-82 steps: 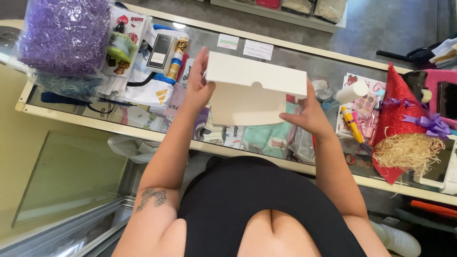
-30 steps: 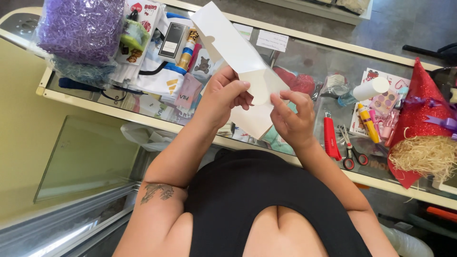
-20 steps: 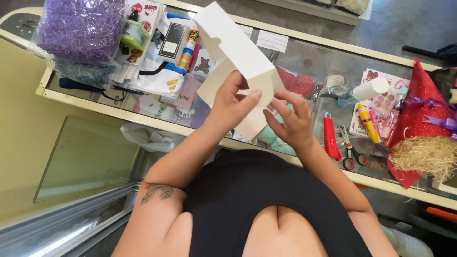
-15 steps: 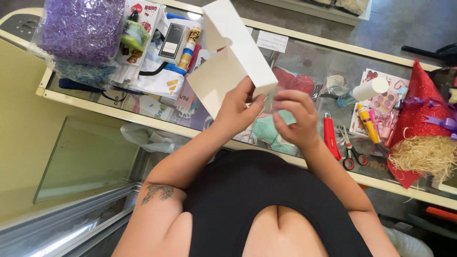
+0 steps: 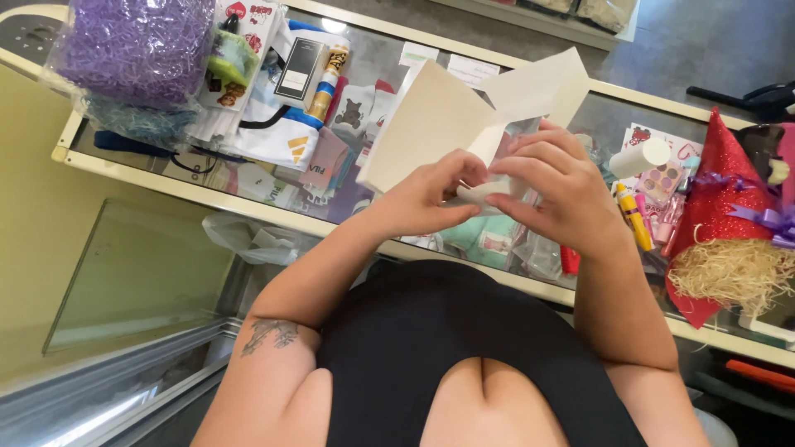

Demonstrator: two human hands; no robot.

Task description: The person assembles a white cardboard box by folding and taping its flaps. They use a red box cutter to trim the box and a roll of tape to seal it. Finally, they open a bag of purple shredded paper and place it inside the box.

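Two hands: we see our left hand [image 5: 431, 199] and our right hand [image 5: 559, 194] close together over the glass table [image 5: 124, 165].
Box: a flat white cardboard box [image 5: 447, 116] is up in the air in front of us, above the table, with its flaps spread open and tilted.
Left grip: our left fingers are pinched shut on the low edge of the box.
Right grip: our right fingers are curled and pressed on the same low part of the box, just beside the left ones.
Touching: the fingertips of both hands meet at the box.
Far left: a bag of purple paper shreds [image 5: 137, 45] lies on the table, well apart from our hands.
Next to it: a heap of small packs and socks [image 5: 290, 108] lies between the purple bag and the box.
Right side: a yellow tube [image 5: 633, 217] lies near our right hand.
Far right: a red glitter cone hat [image 5: 729, 190] lies on the table, with straw-coloured shreds [image 5: 733, 277] and a purple ribbon bow [image 5: 774, 222] on it.
Under the box: pale green packs [image 5: 489, 240] lie on the table below our hands.
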